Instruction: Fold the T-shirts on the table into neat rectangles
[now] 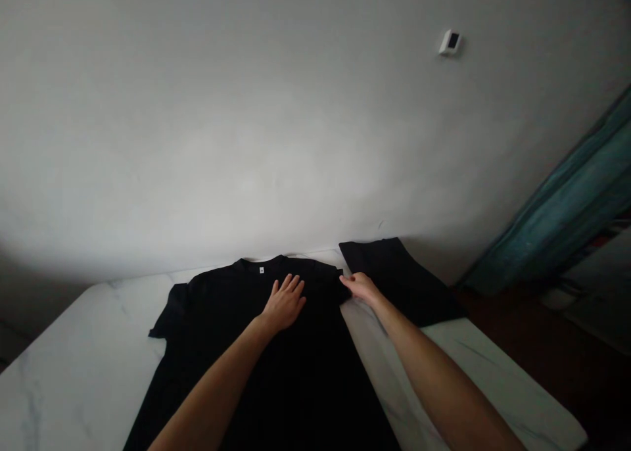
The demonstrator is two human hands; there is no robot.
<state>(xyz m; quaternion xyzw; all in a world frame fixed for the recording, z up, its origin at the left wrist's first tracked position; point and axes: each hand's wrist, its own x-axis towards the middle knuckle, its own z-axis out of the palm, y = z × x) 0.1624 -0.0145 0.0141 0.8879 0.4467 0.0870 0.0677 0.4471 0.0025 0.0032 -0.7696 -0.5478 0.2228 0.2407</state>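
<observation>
A black short-sleeved T-shirt lies spread out, its collar toward the wall and a small white label at the neck. My left hand rests flat on the upper chest of the shirt, fingers stretched out. At the right sleeve, my right hand pinches the edge of the cloth between thumb and fingers. The sleeve is partly bunched beside that hand. The lower end of the shirt runs out of view at the bottom.
A folded black cloth lies on the white marbled table, right of the shirt. Behind the table rises a pale wall with a small white device on it. A teal curtain hangs at the right.
</observation>
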